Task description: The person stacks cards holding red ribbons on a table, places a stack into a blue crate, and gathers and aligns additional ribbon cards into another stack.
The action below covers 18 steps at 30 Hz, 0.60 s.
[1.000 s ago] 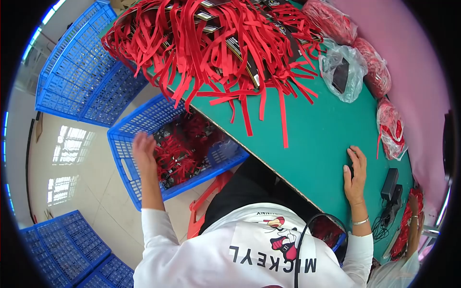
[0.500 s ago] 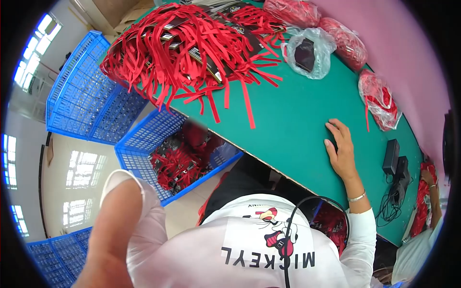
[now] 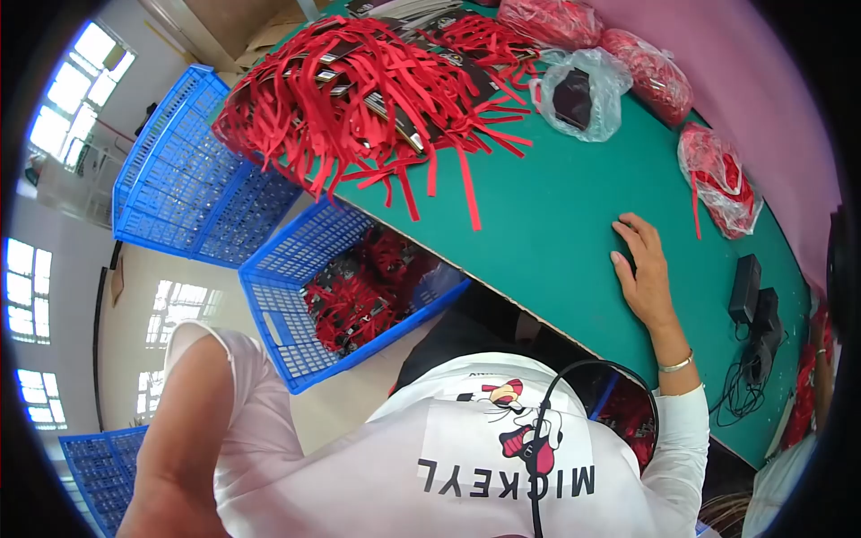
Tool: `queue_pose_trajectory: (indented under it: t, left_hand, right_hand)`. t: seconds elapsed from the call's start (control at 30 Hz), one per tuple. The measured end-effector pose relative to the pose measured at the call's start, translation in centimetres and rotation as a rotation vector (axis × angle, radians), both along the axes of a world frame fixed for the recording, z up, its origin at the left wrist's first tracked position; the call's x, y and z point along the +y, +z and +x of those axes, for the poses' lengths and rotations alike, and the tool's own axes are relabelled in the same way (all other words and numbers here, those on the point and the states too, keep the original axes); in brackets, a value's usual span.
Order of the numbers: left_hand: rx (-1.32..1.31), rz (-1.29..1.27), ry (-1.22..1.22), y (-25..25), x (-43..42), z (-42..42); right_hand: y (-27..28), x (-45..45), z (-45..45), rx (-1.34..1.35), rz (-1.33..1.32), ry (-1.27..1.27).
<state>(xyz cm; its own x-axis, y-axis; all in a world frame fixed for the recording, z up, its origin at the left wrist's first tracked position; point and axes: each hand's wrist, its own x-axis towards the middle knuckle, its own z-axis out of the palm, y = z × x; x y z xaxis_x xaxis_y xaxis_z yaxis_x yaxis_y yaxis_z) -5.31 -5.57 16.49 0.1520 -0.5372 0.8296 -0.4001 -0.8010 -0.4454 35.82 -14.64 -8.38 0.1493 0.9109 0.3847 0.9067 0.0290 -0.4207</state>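
Observation:
My right hand (image 3: 644, 269) lies on the green tabletop (image 3: 538, 215), its fingers apart and holding nothing. Of my left arm (image 3: 184, 421), only the bare forearm shows, raised near the camera at lower left; the hand is out of view. A large heap of red ribbons (image 3: 350, 99) with black cards among them covers the far left of the table, several ribbon ends hanging loose. The closest item beyond my right hand is a clear plastic bag of red ribbons (image 3: 719, 188). Farther back stands an open clear bag (image 3: 613, 85) with a dark flat item inside.
A blue crate (image 3: 309, 377) with red and black pieces sits below the table's edge; another blue crate (image 3: 179, 170) stands behind it. Black adapters (image 3: 744, 289) and tangled cables (image 3: 740, 394) lie at right. Another person's sleeve (image 3: 785, 480) shows at lower right.
The whole view has shifted slightly, with the table and crates appearing farther right. My left forearm has moved a little left in view. My right hand keeps its place on the table.

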Motion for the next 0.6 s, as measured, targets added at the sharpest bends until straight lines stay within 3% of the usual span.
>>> queue_pose_trajectory:
  t: [0.1, 0.17, 0.2, 0.27, 0.37, 0.43, 0.47, 0.6]
  left_hand:
    - [-0.192, 0.077, 0.180, -0.2, -1.1, 1.2]
    - [-0.214, 0.142, 0.169, 0.0, -0.1, 2.5]
    - [0.117, 0.037, -0.218, 0.3, 0.2, 2.3]
    - [0.113, -0.129, -0.405, -0.7, -1.0, 1.6]
    - [0.350, -0.175, -0.539, 0.7, -1.8, -0.9]
    - [0.242, -0.118, -0.715, 0.2, -1.7, -0.7]
    - [0.054, -0.049, -0.705, 0.0, -2.0, 0.0]
    - [-0.007, 0.129, -0.291, 0.2, -1.7, 2.9]
  right_hand:
    - [0.0, -0.4, 0.3, -0.011, 0.011, -0.002]
    - [0.1, -0.4, 0.4, -0.024, 0.011, -0.003]
    - [0.1, -0.6, 0.5, -0.034, 0.017, -0.008]
    - [-0.1, -0.5, 0.5, -0.043, 0.020, 0.001]
    - [-0.2, -0.6, 0.4, -0.011, 0.005, -0.012]
    - [-0.1, -0.4, 0.3, -0.025, 0.025, -0.011]
    - [-0.1, -0.7, 0.4, -0.036, 0.022, -0.016]
    - [-0.3, -0.8, 0.5, -0.023, 0.031, -0.007]
